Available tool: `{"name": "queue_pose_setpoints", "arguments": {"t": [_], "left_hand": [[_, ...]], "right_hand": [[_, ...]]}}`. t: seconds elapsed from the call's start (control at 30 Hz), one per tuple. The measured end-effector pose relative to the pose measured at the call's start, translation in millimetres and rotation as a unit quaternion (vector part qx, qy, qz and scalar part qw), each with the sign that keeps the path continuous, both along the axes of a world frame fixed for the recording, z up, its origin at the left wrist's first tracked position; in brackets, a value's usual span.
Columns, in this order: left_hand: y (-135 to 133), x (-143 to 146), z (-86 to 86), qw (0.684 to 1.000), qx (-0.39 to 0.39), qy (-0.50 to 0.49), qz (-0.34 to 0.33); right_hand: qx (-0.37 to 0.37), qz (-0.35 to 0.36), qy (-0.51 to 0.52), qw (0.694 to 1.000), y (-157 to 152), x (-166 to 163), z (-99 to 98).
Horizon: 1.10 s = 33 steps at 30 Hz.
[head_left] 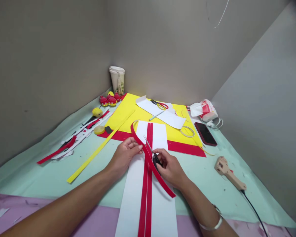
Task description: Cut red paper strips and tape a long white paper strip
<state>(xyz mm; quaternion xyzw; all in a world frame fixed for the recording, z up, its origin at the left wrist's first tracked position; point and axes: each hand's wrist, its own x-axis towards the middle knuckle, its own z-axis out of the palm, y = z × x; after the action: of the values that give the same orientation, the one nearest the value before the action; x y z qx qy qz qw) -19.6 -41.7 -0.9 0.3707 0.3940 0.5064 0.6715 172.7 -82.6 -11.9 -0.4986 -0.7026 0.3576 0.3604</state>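
Observation:
My left hand pinches a curved red strip between thumb and fingers. Scissors with black handles are in my right hand, their blades parted and pointing up and left beside the strip. Under both hands lies a long white sheet with two red stripes running down its middle. One end of the loose strip curls at the far side; its other end reaches toward my right wrist. Whether the blades touch the strip, I cannot tell.
Yellow sheets with a red border lie behind, bearing a second pair of scissors and a pen. A yellow strip and scraps are left. A phone and corded glue gun lie right; cups stand behind.

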Motion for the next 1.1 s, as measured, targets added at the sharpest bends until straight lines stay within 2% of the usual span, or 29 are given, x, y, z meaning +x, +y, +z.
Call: {"name": "queue_pose_setpoints", "arguments": {"t": [0.47,0.77,1.1], "left_hand": [[1.6,-1.8,-4.0,0.999,0.038,0.028,0.016],[0.3,-0.2,-0.5,0.999,0.024,0.022,0.02],[1.4,-1.1,-5.4,0.999,0.03,0.022,0.017]], "right_hand": [[-0.007,0.015,-0.015,1.0,-0.1,1.4,0.7],[-0.002,0.016,-0.028,0.999,-0.3,1.4,2.3],[0.0,0.016,-0.039,0.999,-0.9,1.4,2.6]]}}
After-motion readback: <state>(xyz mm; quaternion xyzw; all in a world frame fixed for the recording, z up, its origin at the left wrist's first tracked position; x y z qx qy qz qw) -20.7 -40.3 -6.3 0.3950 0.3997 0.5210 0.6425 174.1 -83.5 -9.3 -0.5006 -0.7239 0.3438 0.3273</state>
